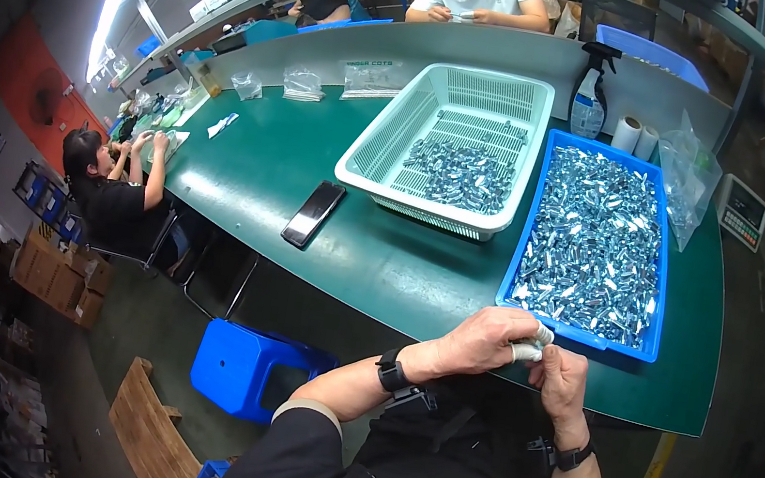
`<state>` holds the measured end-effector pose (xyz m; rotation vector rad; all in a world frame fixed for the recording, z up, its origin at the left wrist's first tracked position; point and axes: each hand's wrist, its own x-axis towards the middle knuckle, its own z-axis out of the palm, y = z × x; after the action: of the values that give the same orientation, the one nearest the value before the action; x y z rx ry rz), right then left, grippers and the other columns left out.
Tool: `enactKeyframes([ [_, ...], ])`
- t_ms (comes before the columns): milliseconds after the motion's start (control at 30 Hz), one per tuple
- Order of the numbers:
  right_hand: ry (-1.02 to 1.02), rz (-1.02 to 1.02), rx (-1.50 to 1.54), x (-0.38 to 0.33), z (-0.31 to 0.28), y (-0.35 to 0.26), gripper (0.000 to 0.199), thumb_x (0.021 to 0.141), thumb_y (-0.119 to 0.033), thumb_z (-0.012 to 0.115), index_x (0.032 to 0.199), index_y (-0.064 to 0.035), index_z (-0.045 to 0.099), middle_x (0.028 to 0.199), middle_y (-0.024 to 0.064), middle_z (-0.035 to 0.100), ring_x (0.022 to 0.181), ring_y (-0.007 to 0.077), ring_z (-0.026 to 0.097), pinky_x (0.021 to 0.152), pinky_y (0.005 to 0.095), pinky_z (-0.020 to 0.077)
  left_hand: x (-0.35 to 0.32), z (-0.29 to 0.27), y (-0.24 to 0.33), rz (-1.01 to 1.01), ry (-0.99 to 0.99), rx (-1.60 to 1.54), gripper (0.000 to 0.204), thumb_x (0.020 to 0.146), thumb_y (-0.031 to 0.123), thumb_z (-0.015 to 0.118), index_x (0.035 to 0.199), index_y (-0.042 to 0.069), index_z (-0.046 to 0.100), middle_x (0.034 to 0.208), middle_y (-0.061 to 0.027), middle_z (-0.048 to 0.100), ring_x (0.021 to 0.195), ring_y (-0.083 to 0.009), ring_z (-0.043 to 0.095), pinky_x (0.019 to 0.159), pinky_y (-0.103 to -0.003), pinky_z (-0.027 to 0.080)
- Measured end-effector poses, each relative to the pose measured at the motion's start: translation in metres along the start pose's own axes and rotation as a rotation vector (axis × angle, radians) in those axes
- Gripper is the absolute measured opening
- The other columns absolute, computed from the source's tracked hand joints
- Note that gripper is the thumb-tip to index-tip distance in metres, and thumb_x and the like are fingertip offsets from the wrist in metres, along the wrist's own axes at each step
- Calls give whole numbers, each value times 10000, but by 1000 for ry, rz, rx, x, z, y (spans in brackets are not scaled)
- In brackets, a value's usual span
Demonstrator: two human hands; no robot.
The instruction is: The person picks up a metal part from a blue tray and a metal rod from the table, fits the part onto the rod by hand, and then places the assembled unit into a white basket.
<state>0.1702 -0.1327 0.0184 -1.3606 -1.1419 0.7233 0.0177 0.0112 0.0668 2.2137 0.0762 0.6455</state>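
Note:
My left hand and my right hand meet at the near edge of the blue tray. Both have their fingers closed in a pinch, and whatever is between them is too small and hidden to name. White finger covers wrap some fingers of my left hand. Just beyond lies a heap of small shiny metal parts, filling the tray. Left of it, a pale green slotted basket holds a smaller pile of similar metal pieces.
A phone lies on the green table. Behind the tray stand a spray bottle and white rolls; clear bags and a scale are right. A blue stool stands below left. Co-workers sit left and opposite.

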Motion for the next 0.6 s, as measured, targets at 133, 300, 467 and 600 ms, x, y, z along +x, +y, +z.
enactKeyframes([
  [133,64,49,103,-1,0,2,394,1061,-317,605,857,13,672,671,34,640,589,89,570,543,248,436,-3,6,-3,-49,66,28,234,877,147,787,1052,22,694,927,-131,706,867,-337,698,744,-404,546],
  [300,71,90,125,-4,-5,-8,239,1027,-215,670,937,6,653,754,23,663,661,71,579,595,228,461,-7,9,-2,-79,87,-5,259,877,179,804,1042,13,694,940,-142,715,868,-340,705,737,-396,553],
  [467,153,51,148,-4,-5,-2,208,1021,-181,673,920,-1,656,736,22,653,644,74,572,587,232,461,-8,13,-2,-145,84,-44,269,892,175,797,1081,6,705,960,-146,726,882,-295,726,754,-372,559],
  [600,188,95,190,-3,-5,-7,208,1019,-176,674,911,0,656,723,20,649,631,75,568,582,235,461,-17,12,1,-275,119,-147,208,917,139,768,1061,5,700,937,-136,722,806,-261,709,703,-374,551],
])
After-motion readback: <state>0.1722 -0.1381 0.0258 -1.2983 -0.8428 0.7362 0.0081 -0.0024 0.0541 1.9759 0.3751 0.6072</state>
